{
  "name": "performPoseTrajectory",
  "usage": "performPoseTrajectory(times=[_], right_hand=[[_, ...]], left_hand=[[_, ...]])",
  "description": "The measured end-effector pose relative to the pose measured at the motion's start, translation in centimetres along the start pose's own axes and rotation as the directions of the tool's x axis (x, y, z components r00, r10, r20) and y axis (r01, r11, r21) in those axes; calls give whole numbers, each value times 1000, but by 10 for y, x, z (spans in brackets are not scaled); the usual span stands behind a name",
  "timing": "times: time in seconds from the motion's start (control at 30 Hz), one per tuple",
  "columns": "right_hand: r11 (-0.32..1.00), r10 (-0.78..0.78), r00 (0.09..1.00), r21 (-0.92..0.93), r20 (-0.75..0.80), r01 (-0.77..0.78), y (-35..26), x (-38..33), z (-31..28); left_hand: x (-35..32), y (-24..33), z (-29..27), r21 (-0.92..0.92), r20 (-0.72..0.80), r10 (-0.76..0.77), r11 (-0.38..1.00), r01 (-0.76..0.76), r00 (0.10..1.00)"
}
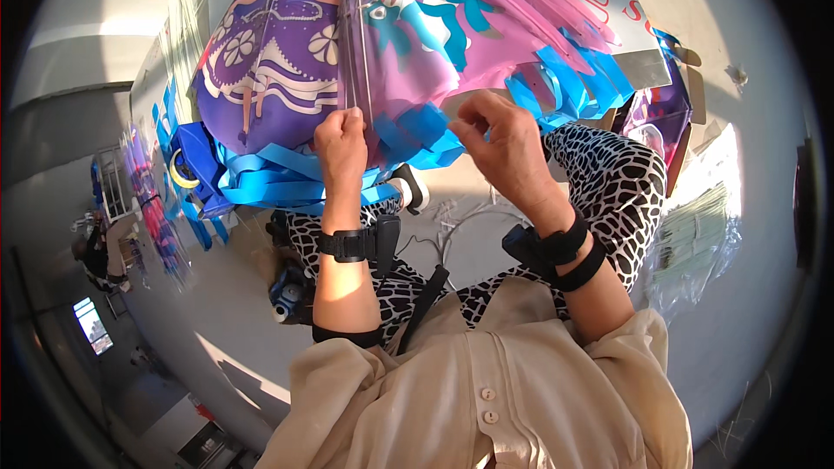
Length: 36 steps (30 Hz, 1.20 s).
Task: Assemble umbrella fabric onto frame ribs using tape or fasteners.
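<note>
A kite (287,61) with a purple panel and a pink panel, both printed with cartoon figures, lies spread before me. Thin rods (354,26) run down between its panels, and blue ribbon tails (278,175) hang along its lower edge. My left hand (341,146) is closed on the kite's near edge, at the foot of the rods. Over the pink panel's lower edge, my right hand (506,143) is raised with its fingers curled into a pinch, close to the blue ribbons. Whatever those fingertips hold, if anything, is too small to make out.
Beneath the kite is a white board (647,69) with red lettering. A yellow tape roll (184,169) sits at a blue box on the left. Bundles of thin pale rods lie at right (705,239) and far left (182,52). A cable (447,230) crosses the floor.
</note>
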State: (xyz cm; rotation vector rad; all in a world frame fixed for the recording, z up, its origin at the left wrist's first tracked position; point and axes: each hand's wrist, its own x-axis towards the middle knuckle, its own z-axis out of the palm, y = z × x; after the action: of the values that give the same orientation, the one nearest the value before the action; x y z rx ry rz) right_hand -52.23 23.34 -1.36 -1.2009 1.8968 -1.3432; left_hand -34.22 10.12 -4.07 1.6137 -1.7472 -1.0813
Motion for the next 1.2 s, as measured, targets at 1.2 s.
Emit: performPoseTrajectory(times=[1.2], right_hand=[[659, -434, 812, -478, 389, 581, -28, 59, 39]], left_hand=[[-21, 33, -7, -522, 350, -118, 799, 298, 929]])
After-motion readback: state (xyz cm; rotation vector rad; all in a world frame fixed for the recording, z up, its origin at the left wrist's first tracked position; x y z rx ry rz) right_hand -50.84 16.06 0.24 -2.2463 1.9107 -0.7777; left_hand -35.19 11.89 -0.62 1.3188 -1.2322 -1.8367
